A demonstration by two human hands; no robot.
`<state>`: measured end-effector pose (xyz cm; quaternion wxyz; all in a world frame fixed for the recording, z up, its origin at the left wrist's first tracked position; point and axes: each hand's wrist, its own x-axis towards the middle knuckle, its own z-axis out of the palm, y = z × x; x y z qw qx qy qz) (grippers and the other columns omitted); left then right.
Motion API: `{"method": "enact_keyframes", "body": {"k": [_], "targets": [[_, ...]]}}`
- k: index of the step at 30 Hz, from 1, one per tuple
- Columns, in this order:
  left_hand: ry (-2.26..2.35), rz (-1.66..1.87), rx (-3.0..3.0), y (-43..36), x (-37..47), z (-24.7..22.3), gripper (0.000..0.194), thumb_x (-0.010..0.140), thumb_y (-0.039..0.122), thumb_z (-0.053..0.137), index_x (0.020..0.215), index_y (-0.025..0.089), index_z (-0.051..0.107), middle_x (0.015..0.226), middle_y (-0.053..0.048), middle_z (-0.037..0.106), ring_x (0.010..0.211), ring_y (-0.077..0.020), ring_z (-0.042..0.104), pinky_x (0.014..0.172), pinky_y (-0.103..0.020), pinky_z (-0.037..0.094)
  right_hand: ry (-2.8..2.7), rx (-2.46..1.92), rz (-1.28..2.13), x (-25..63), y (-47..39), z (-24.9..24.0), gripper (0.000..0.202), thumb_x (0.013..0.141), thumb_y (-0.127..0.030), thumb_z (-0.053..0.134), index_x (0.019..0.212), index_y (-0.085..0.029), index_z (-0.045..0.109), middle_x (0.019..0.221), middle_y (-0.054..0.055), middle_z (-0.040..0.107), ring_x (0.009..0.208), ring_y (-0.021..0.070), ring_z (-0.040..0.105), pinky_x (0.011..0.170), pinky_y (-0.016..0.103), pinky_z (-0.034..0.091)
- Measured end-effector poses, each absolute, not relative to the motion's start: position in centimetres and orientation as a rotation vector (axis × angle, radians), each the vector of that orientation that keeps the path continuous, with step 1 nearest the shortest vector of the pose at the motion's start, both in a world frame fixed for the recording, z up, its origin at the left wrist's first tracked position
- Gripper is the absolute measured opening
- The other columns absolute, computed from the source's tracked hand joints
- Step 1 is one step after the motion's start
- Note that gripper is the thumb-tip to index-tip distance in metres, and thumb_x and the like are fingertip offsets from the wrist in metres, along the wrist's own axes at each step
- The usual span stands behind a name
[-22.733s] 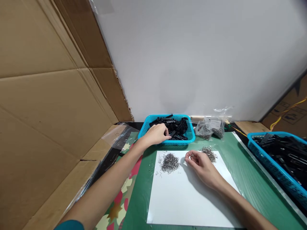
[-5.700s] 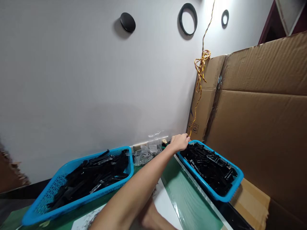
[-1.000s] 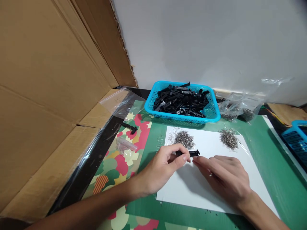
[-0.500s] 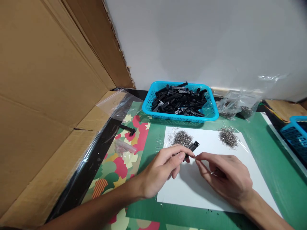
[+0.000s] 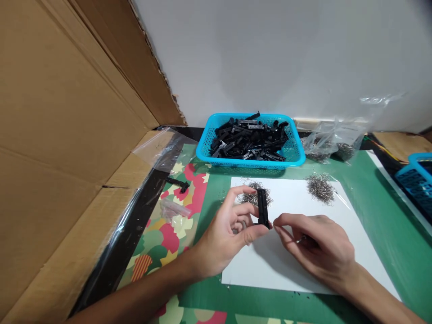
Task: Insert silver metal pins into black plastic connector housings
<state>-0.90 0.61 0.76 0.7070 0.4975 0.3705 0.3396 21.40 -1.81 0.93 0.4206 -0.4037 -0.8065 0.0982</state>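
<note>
A narrow black plastic part [image 5: 263, 208] stands nearly upright between the thumb and fingers of my left hand [image 5: 232, 229], above a white sheet [image 5: 270, 265]. Close to the part's lower end, the thumb and index finger of my right hand [image 5: 319, 249] are pinched together; what they hold, if anything, is too small to make out. Something small and shiny shows under that hand's curled fingers. Behind my left hand lies a pile of small metal pieces [image 5: 253, 191], partly covered by the fingers. A second metal pile [image 5: 320, 189] lies at the sheet's right back.
A blue basket [image 5: 251, 163] of black plastic parts stands at the back. Plastic bags [image 5: 332, 139] with metal pieces lie right of it. One black part [image 5: 177, 183] and a small plastic bag [image 5: 174, 210] lie left. Cardboard [image 5: 67, 112] walls the left side; another blue basket [image 5: 416, 184] is right.
My left hand has turned the black part from a slant to nearly upright, its fingers now spread along it. My right hand stays pinched in almost the same place.
</note>
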Motion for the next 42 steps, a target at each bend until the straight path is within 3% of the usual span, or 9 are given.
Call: {"method": "enact_keyframes", "body": {"k": [6,12,28,37,42], "targets": [[0.902,0.749,1.144,0.6,-0.8,1.4,0.066,0.086,0.045,0.091,0.14,0.023,0.061,0.111,-0.007,0.073,0.095,-0.0183,0.065,0.079,-0.028,0.048,-2.092,-0.925,0.29,21.8,-1.9,0.7,0.016,0.1,-0.006,0.06,0.107,-0.019,0.064,0.059,-0.01,0.053,0.045,0.0084,0.044,0.048,0.025,0.035],[0.904,0.765,1.208,0.5,-0.9,1.5,0.055,0.085,0.042,0.092,0.133,0.025,0.071,0.111,-0.006,0.076,0.096,-0.0195,0.066,0.073,-0.027,0.046,-2.128,-0.866,0.368,22.1,-2.1,0.3,0.017,0.102,-0.004,0.057,0.111,-0.018,0.063,0.064,-0.007,0.06,0.048,0.0083,0.047,0.05,0.025,0.036],[0.915,0.771,1.177,0.6,-0.6,1.8,0.061,0.08,0.042,0.096,0.132,0.02,0.074,0.104,-0.008,0.076,0.084,-0.0179,0.062,0.067,-0.026,0.045,-2.104,-0.918,0.343,21.7,-2.0,1.5,0.011,0.104,-0.011,0.06,0.105,-0.019,0.067,0.055,-0.01,0.05,0.041,0.009,0.043,0.046,0.027,0.033],[0.937,0.783,1.194,0.6,-0.6,1.7,0.059,0.082,0.041,0.095,0.131,0.019,0.072,0.106,-0.009,0.077,0.082,-0.0161,0.062,0.067,-0.026,0.048,-2.185,-0.81,0.322,22.6,-2.0,0.3,0.025,0.098,0.001,0.057,0.112,-0.019,0.061,0.065,-0.006,0.059,0.051,0.0113,0.044,0.052,0.028,0.033],[0.913,0.79,1.22,0.6,-0.6,1.4,0.058,0.083,0.039,0.094,0.134,0.021,0.072,0.105,-0.007,0.077,0.074,-0.0127,0.056,0.063,-0.024,0.044,-2.214,-0.794,0.356,22.7,-2.1,0.2,0.022,0.1,0.0,0.056,0.11,-0.019,0.06,0.068,-0.005,0.06,0.053,0.012,0.043,0.052,0.028,0.033]]}}
